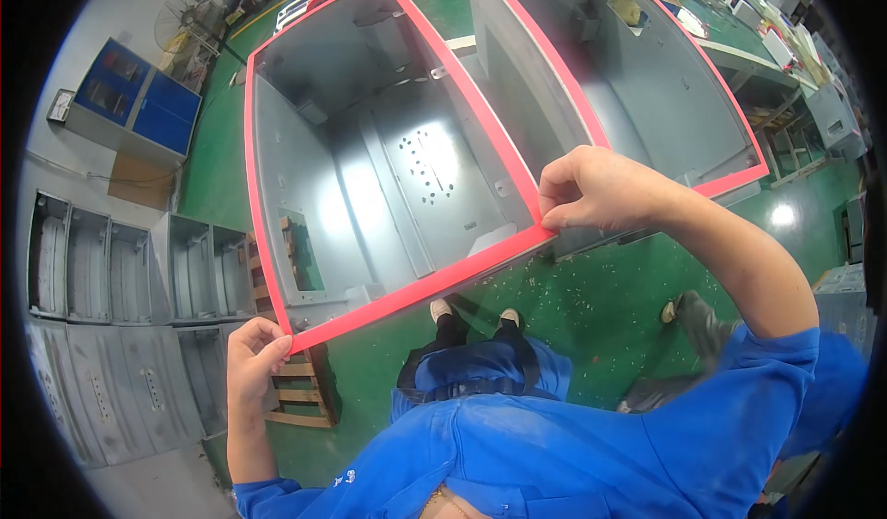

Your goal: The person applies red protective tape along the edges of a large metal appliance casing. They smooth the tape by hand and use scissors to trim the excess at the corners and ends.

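Note:
In front of me lies an open grey metal cabinet (296, 158), its hollow side up. A pinkish-red strip that looks like tape (420, 288) runs along its near rim, and the same colour lines the other edges. At the near left corner my left hand (251, 357) pinches the strip's end between thumb and fingers. My right hand (601, 186) is closed at the near right corner, thumb and fingertips pressed on the strip there. Just right of it stands a second grey cabinet (647, 85) with matching red edges.
Several grey metal housings (88, 260) are stacked at the left, near a blue cupboard (166, 108) and a fan (180, 24). A wooden pallet (300, 394) shows below the first cabinet. Another person in blue (832, 394) is close at my right. A cluttered workbench (739, 57) stands far right.

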Demonstrator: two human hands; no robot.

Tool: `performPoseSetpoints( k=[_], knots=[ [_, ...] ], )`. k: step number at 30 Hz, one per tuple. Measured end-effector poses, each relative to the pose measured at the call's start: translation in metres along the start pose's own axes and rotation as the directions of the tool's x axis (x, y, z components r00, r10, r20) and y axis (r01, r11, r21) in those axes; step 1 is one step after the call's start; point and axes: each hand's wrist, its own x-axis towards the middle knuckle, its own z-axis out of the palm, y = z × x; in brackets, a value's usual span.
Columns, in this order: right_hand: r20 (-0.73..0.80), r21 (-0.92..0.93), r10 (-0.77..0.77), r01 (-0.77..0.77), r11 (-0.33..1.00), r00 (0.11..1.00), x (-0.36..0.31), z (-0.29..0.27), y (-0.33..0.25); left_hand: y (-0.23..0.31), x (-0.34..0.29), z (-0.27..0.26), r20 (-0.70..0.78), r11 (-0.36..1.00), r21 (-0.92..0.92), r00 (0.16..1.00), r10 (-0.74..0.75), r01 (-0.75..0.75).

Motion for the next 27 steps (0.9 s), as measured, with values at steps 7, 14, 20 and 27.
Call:
performPoseSetpoints(
  k=[7,14,20,27],
  knots=[
    [-0.010,0.008,-0.018,0.018,1.000,1.000,0.001,0.001,0.003,-0.004,0.002,-0.001,-0.008,1.000,-0.009,1.000,0.020,-0.021],
    [-0.021,0.011,-0.030,0.030,0.999,0.999,0.000,0.001,0.003,-0.004,0.001,0.000,-0.013,1.000,-0.017,1.000,0.017,-0.018],
    [-0.051,-0.013,-0.054,0.054,0.998,0.997,-0.001,0.003,0.004,-0.003,0.003,0.000,-0.017,1.000,-0.010,1.000,0.022,-0.022],
    [-0.281,0.277,-0.016,0.097,0.956,0.960,-0.012,0.022,0.022,-0.004,0.002,0.001,-0.032,0.999,-0.028,0.999,0.021,-0.022]
  ],
)
